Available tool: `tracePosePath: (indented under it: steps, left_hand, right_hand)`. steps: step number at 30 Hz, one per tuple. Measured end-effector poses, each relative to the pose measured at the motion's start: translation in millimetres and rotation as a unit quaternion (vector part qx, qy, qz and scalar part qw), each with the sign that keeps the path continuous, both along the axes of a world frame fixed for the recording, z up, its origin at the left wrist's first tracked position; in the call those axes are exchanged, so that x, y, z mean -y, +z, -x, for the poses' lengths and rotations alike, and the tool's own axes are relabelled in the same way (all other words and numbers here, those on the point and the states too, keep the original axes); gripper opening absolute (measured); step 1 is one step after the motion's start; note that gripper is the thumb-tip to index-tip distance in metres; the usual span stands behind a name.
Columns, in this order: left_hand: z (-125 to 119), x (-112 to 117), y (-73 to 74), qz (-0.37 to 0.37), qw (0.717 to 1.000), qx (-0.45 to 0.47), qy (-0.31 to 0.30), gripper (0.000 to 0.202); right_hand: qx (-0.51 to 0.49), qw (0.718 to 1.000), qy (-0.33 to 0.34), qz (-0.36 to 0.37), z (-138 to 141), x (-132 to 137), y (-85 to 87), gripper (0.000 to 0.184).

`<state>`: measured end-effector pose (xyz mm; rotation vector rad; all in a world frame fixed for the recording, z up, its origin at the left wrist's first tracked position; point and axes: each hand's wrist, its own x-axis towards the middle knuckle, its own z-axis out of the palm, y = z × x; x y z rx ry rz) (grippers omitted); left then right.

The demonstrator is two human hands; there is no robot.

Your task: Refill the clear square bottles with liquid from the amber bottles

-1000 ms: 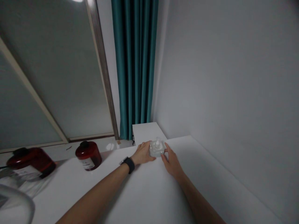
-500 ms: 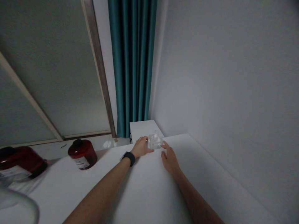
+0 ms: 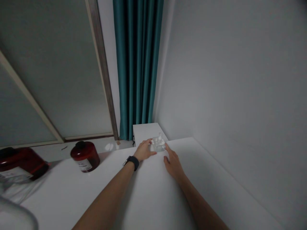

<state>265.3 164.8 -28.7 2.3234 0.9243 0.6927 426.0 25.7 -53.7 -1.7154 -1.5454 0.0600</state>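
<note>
A small see-through container [image 3: 158, 145], with a clear raised piece on top, sits near the far edge of the white table [image 3: 146, 195]. I cannot make out its exact kind. My left hand [image 3: 144, 150], with a dark watch [image 3: 132, 162] on its wrist, curls round the container's left side, fingers behind and thumb in front. On the other side, my right hand [image 3: 173, 162] rests on the table with its fingers apart. Its index fingertip touches or nearly touches the container's right edge, while the thumb stands off from it.
Two dark red bottles, an upright one [image 3: 85, 157] and a larger one [image 3: 22, 163], are on the left, with clear plastic by the larger. A curved grey tube [image 3: 21, 210] crosses the lower left corner. Beyond the table are a white cabinet [image 3: 147, 130] and a green curtain [image 3: 137, 70].
The view has shifted slightly. My right hand has moved a little left along with the container's right edge, and the left hand keeps its place at the container's side.
</note>
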Motion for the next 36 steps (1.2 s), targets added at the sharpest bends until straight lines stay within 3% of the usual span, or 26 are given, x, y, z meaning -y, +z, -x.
tracePosePath:
  steps: [5,10,16,36]
  left_hand:
    - [-0.4,-0.4,-0.4,-0.003,1.000,0.003,-0.010,0.064]
    - [1.1,2.4,-0.9,-0.015,1.000,0.020,0.003,0.080]
    - [1.7,0.6,-5.4,-0.024,0.999,0.022,0.008,0.069]
    - [-0.9,-3.2,-7.6,-0.035,0.999,-0.016,0.000,0.073]
  right_hand:
    - [-0.001,1.000,-0.008,0.015,-0.9,-0.8,1.0,0.068]
    - [-0.002,1.000,-0.014,0.027,-0.7,0.0,3.7,0.069]
    - [0.001,0.999,-0.019,0.033,-1.2,0.2,5.7,0.070]
    - [0.015,0.999,-0.018,0.037,0.5,2.2,6.3,0.073]
